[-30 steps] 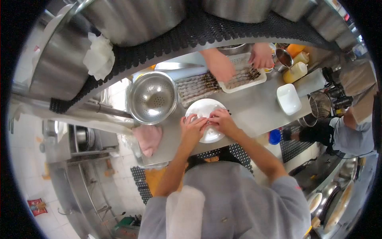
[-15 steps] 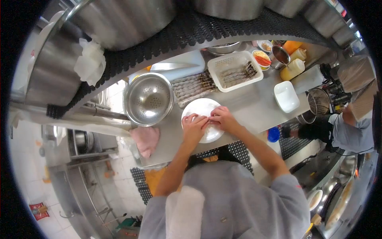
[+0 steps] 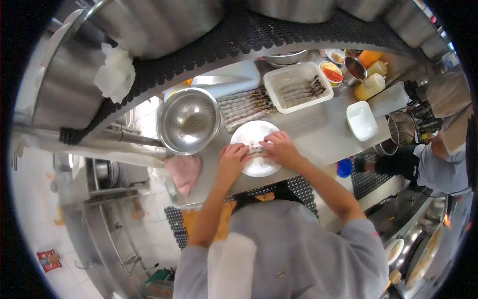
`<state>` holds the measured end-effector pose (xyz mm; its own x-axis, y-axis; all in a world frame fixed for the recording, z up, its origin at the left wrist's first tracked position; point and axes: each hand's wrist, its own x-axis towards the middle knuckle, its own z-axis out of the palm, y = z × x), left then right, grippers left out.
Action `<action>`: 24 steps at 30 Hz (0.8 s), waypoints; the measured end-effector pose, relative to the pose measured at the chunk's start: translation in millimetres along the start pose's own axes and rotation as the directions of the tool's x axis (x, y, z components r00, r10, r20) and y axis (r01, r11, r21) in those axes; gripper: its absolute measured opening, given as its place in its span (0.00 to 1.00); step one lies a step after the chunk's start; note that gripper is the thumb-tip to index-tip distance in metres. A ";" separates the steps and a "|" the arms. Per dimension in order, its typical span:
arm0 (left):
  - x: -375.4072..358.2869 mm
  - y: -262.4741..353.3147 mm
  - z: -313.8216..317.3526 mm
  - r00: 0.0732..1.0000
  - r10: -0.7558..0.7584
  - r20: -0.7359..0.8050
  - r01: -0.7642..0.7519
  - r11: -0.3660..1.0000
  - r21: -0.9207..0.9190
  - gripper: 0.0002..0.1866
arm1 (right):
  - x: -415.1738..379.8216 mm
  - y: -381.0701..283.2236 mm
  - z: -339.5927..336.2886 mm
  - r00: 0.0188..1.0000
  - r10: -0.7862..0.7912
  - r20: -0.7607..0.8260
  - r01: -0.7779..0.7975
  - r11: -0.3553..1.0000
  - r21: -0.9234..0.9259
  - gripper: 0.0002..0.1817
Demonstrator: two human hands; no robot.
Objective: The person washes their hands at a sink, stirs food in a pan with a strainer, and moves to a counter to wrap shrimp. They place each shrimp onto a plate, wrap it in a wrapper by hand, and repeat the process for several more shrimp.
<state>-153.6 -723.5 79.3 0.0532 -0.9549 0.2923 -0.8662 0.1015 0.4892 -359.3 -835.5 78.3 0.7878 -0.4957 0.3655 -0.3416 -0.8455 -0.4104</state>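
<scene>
Over a white plate (image 3: 260,170) on the steel counter, a small greyish shrimp (image 3: 255,150) lies between my two hands. My left hand (image 3: 233,158) has its fingers closed on the shrimp's left end. The other end is pinched by my right hand (image 3: 282,149). Rows of grey shrimp (image 3: 244,107) lie just beyond the plate. Behind them and to the right, a white basket (image 3: 298,108) holds more shrimp. A steel colander (image 3: 189,121) stands left of the plate.
A pink cloth (image 3: 184,173) lies at the counter's left end. To the right are a white square bowl (image 3: 362,121), squeeze bottles (image 3: 371,87) and a wire strainer (image 3: 401,126). A shelf with large pots (image 3: 154,27) overhangs the back. Another person (image 3: 440,167) stands at far right.
My left hand has moved slightly left, away from my right hand, and the shrimp between them now shows. The view has shifted slightly.
</scene>
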 end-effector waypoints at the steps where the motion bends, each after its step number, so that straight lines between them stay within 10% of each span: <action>1: 3.5 6.4 -3.1 1.000 -0.004 0.014 0.003 1.000 0.015 0.16 | 5.4 -3.6 3.7 1.000 -0.003 0.001 0.003 1.000 0.001 0.13; 24: 2.1 -25.1 -46.6 0.961 -0.058 0.270 0.026 0.992 0.120 0.11 | -1.6 24.6 -6.8 0.988 -0.003 0.154 0.000 1.000 0.021 0.09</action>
<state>-108.6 -715.0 105.9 -0.0325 -0.9990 0.0310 -0.9180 0.0421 0.3942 -372.5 -856.8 73.2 0.8583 -0.4568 0.2338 -0.3309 -0.8410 -0.4281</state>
